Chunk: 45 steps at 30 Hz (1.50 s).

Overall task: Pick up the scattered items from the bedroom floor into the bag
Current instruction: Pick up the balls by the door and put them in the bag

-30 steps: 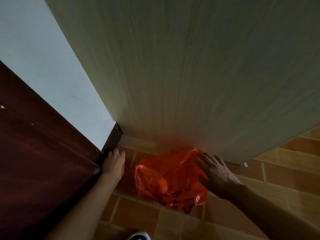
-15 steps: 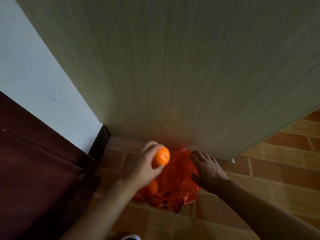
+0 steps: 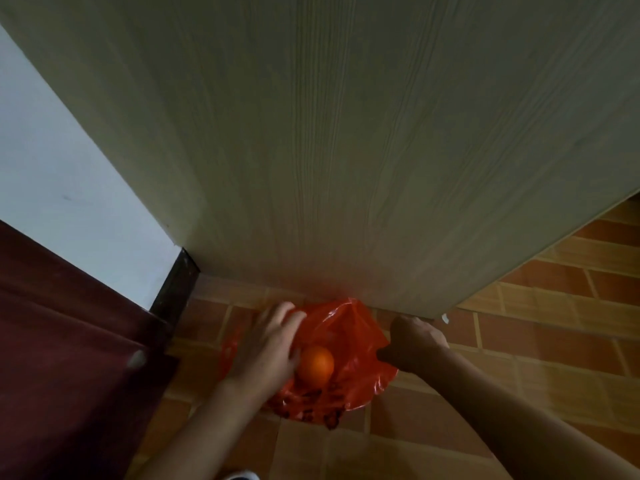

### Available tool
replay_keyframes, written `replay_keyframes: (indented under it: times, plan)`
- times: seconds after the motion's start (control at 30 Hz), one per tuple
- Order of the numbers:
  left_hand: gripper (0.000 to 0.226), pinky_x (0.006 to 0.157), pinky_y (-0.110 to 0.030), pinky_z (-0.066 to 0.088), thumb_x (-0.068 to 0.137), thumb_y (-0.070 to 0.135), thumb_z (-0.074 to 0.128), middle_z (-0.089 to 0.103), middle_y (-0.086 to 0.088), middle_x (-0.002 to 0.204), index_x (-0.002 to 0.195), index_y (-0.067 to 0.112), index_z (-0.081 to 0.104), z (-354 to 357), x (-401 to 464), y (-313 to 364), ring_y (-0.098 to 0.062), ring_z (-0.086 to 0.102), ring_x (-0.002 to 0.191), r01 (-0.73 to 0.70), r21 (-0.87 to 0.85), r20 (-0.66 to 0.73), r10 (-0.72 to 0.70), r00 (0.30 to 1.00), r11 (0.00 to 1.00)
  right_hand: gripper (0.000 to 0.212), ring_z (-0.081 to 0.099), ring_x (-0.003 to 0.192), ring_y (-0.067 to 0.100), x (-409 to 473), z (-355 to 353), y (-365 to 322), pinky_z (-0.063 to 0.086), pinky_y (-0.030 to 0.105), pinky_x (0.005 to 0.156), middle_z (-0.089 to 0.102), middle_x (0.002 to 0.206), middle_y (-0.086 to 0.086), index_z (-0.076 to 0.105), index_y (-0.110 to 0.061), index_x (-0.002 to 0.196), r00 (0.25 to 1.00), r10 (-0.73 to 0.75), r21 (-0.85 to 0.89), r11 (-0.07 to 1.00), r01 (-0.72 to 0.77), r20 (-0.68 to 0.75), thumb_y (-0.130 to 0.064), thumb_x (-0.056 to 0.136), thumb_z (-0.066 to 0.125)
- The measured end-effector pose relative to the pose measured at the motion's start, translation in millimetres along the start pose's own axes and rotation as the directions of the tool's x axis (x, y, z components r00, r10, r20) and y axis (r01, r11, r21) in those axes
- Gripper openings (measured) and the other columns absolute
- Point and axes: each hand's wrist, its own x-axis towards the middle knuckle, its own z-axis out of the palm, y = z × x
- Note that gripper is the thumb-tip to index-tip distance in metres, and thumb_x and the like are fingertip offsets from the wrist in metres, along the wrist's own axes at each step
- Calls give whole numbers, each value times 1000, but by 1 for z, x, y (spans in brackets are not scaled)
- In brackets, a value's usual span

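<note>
Resting on the tiled floor (image 3: 540, 327) at the foot of a pale wood-grain panel (image 3: 346, 150), an orange plastic bag (image 3: 356, 341) lies open between two bare hands. An orange (image 3: 316, 365) sits inside the bag's mouth, just beside the left hand (image 3: 266, 351) and touching, or very nearly touching, the side of its palm and thumb. That hand's fingers (image 3: 277, 315) are spread loose and slightly curled, reaching over the bag's left rim toward the panel; they are not wrapped around the fruit, which lies below and to the right of them, nearer the wrist than the fingertips. Whether the fingertips press the plastic cannot be told.

On the other side, the right hand (image 3: 414, 344) is curled closed on the bag's right edge, pinching the plastic and keeping the mouth spread; its fingertips are tucked under and hidden. The orange lies well apart from this hand, with a stretch of bag between them.

Dark printed marks show on the bag's lower part. A dark maroon piece of furniture (image 3: 69, 341) fills the lower left, with a white wall (image 3: 69, 185) and a black skirting strip (image 3: 175, 289) behind it. A bit of a white shoe (image 3: 242, 475) shows at the bottom edge.
</note>
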Motion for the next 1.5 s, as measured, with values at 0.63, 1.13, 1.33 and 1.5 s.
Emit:
replay_keyframes:
  times: [0.63, 1.13, 1.33, 1.5]
  plan:
    - [8, 53, -39, 53, 97, 25, 69, 65, 6, 68, 90, 26, 67, -103, -15, 6, -13, 65, 61, 1, -541, -425, -274, 863, 841, 14, 68, 64, 21, -55, -100, -27, 54, 36, 57, 72, 73, 8, 69, -13, 84, 934, -295, 485, 799, 356, -200, -1, 78, 72]
    - [11, 49, -33, 51, 100, 17, 65, 62, 5, 59, 90, 13, 67, -132, -20, 36, -12, 64, 53, -248, -605, -614, -246, 750, 756, 49, 58, 90, 15, -68, -99, -18, 55, 33, 69, 54, 112, -6, 56, -33, 113, 753, -378, 248, 783, 570, -539, 8, 87, 46]
    - [10, 57, -33, 55, 101, 18, 65, 66, 3, 64, 91, 17, 68, -144, -11, 41, -13, 69, 60, -195, -627, -520, -218, 826, 754, 22, 54, 74, 6, -66, -99, -10, 40, 18, 60, 54, 91, -7, 65, -12, 76, 715, -280, 287, 776, 561, -641, 7, 80, 56]
    - [2, 60, -22, 54, 92, 22, 71, 69, 10, 69, 92, 23, 72, -136, -13, 37, -9, 70, 67, -112, -580, -476, -224, 851, 807, 9, 56, 74, 14, -63, -96, -5, 47, 30, 61, 54, 92, -8, 65, -17, 76, 779, -210, 278, 853, 441, -591, -18, 76, 75]
